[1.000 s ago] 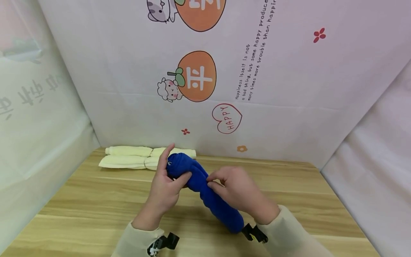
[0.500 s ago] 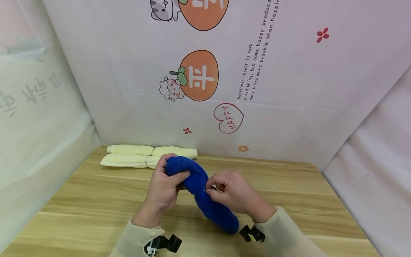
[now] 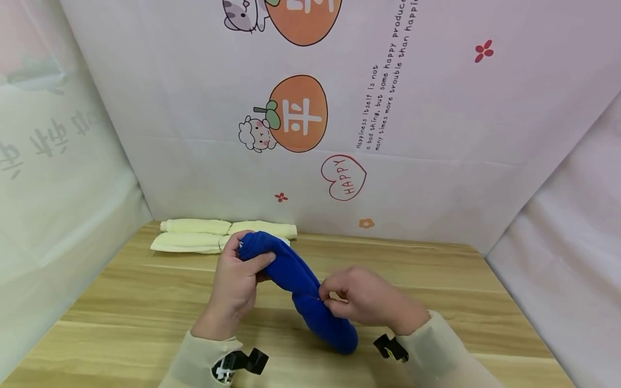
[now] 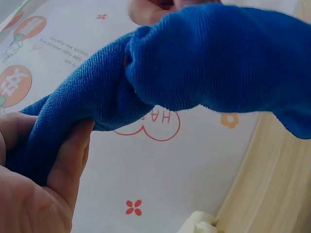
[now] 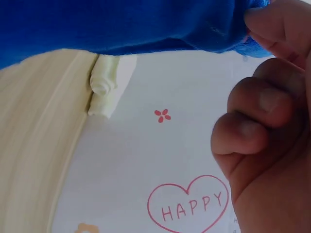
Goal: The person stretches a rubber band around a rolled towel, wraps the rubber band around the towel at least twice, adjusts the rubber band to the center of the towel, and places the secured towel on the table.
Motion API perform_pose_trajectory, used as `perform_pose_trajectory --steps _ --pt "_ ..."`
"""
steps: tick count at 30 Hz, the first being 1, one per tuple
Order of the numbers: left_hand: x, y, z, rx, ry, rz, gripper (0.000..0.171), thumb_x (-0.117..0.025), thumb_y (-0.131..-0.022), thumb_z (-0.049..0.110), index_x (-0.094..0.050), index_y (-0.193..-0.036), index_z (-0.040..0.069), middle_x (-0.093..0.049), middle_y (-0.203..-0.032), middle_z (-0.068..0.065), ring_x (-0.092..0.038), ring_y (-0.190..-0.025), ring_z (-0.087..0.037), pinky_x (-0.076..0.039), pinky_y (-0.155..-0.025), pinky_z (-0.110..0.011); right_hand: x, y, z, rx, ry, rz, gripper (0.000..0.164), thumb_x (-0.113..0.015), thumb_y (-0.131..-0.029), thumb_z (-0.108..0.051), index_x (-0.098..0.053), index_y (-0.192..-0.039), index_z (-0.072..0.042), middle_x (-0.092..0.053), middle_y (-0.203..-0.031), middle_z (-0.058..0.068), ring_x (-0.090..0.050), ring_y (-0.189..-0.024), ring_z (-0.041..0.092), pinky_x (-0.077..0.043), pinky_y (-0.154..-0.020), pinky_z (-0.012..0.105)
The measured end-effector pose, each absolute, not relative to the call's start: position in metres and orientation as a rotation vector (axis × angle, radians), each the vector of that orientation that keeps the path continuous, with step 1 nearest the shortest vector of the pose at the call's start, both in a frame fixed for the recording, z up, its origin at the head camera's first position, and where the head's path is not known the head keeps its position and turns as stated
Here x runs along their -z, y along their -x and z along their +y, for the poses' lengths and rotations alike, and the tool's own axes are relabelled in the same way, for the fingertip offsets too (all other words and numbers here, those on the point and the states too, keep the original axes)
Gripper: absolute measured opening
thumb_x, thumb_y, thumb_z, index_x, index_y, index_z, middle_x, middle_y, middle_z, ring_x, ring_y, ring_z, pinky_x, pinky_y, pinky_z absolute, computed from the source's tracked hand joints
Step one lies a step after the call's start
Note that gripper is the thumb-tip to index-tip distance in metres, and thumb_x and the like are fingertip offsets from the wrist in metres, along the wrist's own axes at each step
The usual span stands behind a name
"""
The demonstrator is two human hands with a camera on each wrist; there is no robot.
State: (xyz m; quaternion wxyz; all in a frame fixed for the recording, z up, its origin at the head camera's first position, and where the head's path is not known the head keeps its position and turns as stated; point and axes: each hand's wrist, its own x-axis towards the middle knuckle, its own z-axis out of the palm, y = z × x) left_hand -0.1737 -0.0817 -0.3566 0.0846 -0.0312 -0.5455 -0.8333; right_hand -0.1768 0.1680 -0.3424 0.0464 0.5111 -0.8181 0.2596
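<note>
A rolled blue towel slants over the table in the head view, cinched narrow near its middle. My left hand grips its upper end, thumb lying across the front. At the cinch, my right hand pinches a thin reddish band with thumb and forefinger, right against the cloth. That band shows only as a small sliver in the fold in the left wrist view. Seen from the right wrist, the other fingers are curled below the towel. The towel's lower end hangs toward the front.
Two pale yellow rolled towels, each tied round its middle, lie at the back left of the wooden table. Behind the table stands a white printed backdrop, with white side panels left and right. Black wrist cameras sit on both sleeves.
The left hand has shifted left and its forefinger now wraps the towel's end. The right hand has moved slightly down, and the towel's cinch has become more distinct.
</note>
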Motion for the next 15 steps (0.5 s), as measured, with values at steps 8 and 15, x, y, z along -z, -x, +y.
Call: perform_pose_trajectory --steps 8,15 --pt "0.354 0.172 -0.082 2.427 0.031 -1.7 0.044 -0.067 -0.09 -0.009 -0.045 -0.126 0.005 -0.049 -0.12 -0.019 -0.057 -0.1 -0.033 -0.058 -0.073 -0.044 0.34 0.155 0.151 -0.735 -0.94 -2.894 0.058 -0.07 -0.09 -0.053 -0.064 -0.123 -0.005 -0.052 -0.067 -0.012 -0.047 -0.055 0.002 -0.043 -0.05 0.024" --pt "0.354 0.171 -0.084 2.529 0.182 -1.66 0.073 -0.067 -0.092 -0.005 -0.026 -0.147 0.018 -0.045 -0.133 -0.016 -0.058 -0.108 -0.031 -0.055 -0.084 -0.039 0.342 0.158 0.142 -1.025 -0.789 -2.916 0.01 -0.072 -0.094 -0.024 -0.071 -0.094 -0.014 -0.056 -0.061 -0.008 -0.052 -0.052 0.005 -0.046 -0.048 0.026"
